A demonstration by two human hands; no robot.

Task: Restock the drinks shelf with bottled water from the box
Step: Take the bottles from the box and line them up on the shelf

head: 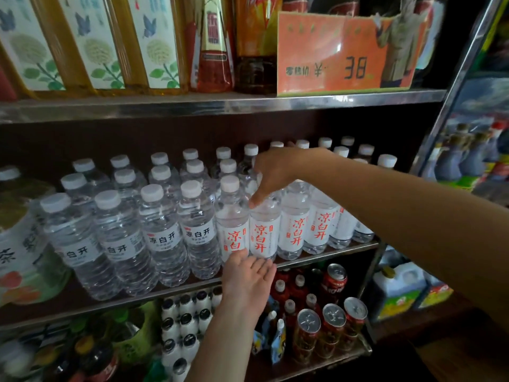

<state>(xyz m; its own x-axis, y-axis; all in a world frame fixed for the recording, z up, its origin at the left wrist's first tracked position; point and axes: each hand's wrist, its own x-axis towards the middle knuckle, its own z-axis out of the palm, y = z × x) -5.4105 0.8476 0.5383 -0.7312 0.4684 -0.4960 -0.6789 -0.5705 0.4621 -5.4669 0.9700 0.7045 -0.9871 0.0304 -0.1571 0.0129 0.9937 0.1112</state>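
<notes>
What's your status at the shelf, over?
Right hand gripping red-label bottle by its shoulder. Left hand open, steadying its base. Bottle upright at front edge, nothing blocking.

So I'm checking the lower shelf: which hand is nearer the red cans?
Left. The left hand sits just above the red cans; the right hand is higher, on a bottle.

Clear glossy plastic water bottles (198,230) on scuffed shiny metal shelf (330,256)

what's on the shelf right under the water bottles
Red cans, red bottles and small dark-capped white bottles. The left hand and forearm cover part of that shelf.
</notes>
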